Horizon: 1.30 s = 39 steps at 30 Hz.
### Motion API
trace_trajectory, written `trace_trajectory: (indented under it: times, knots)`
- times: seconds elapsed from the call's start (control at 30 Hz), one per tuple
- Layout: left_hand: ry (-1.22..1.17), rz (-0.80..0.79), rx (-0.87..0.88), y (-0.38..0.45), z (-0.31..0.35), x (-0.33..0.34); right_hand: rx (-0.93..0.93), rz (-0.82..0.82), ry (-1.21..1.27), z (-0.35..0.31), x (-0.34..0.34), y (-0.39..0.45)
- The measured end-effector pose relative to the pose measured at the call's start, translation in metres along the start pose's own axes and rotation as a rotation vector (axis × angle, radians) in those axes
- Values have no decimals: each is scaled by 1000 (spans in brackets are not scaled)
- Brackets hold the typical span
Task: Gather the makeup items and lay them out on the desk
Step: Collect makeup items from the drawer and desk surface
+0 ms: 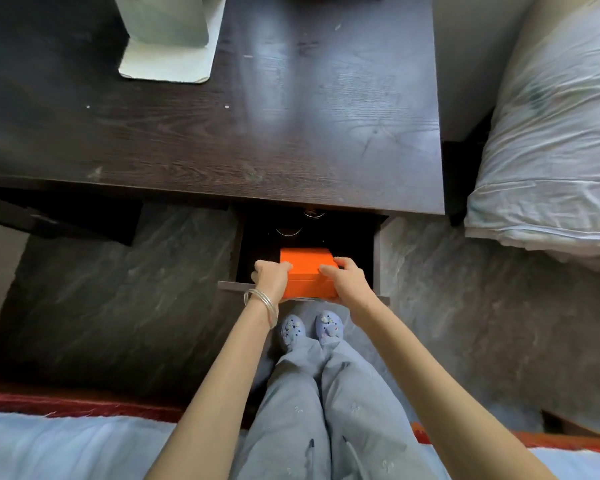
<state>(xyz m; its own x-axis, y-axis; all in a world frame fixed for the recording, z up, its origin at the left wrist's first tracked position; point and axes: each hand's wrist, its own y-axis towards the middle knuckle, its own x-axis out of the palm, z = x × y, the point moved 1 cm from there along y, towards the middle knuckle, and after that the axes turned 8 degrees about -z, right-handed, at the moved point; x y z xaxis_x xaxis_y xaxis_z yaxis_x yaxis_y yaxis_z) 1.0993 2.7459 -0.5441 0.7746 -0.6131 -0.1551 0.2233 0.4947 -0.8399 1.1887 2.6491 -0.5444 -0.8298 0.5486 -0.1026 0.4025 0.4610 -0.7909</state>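
An orange box (307, 268) sits at the front of an open dark drawer (378, 258) under the desk's right end. My left hand (270, 277), with bangles on the wrist, grips the box's left side. My right hand (347, 282) grips its right side and front corner. Behind the box, two round shiny rims (289, 231) show faintly in the dark drawer; what they are I cannot tell. The dark wooden desk top (257, 133) lies above the drawer.
A white stand base (165, 65) rests on the desk's far left. A bed with pale crumpled bedding (551, 133) stands to the right of the desk. Grey marbled floor (118, 299) surrounds my feet in lilac clogs (310, 329). Light blue bedding (66, 448) lies under me.
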Motion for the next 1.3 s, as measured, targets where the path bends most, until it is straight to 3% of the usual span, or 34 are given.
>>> trace_trajectory:
  times: [0.33, 0.63, 1.0, 1.3]
  knots:
    - [-23, -39, 329, -94, 49, -37, -256, 24, 29, -70, 4, -84]
    - [64, -6, 514, -54, 126, -26, -339, 17, 190, -134, -10, -38]
    - [62, 14, 551, 37, 187, 1, -478, 261, -66, -182, -24, 53]
    - [-41, -102, 479, 50, 189, 2, -401, 281, 65, -190, -25, 61]
